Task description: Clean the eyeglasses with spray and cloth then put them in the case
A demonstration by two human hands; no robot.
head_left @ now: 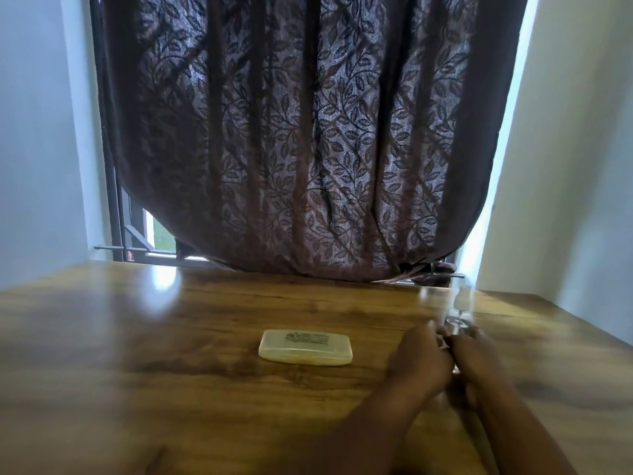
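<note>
On the wooden table (171,337) lies a translucent yellowish glasses case (305,347), closed, with dark print on its lid. To its right my left hand (419,359) and my right hand (476,359) are side by side, fingers curled. Between them they hold the eyeglasses (459,317), a clear, blurred frame that sticks up beyond my fingertips. Most of the frame is hidden by my fingers. No spray bottle or cloth is in view.
A dark brown leaf-patterned curtain (308,132) hangs over the window behind the table's far edge. White walls (565,166) stand on both sides. A window grille (137,234) shows at the lower left of the curtain.
</note>
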